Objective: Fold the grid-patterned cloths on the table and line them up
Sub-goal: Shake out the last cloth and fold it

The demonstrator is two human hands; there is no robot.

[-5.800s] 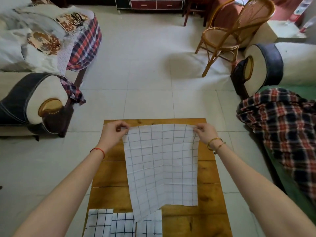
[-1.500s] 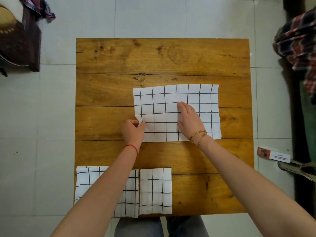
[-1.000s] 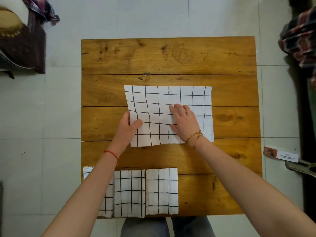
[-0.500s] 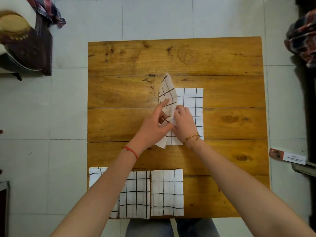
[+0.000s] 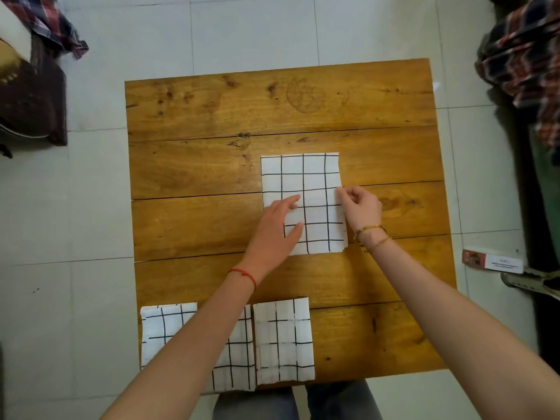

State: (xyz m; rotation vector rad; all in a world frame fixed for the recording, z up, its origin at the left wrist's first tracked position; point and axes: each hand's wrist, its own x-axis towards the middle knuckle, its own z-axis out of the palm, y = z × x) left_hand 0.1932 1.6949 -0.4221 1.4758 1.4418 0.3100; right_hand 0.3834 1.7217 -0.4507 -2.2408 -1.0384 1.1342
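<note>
A shiny, pale tile floor [image 5: 242, 28] fills the room. Checked blankets lie at 2 o'clock [image 5: 524, 65] and 10 o'clock [image 5: 51, 22].

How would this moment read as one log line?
step: folding cloth | left hand: pressing flat | right hand: pinching edge | row: three folded
</note>
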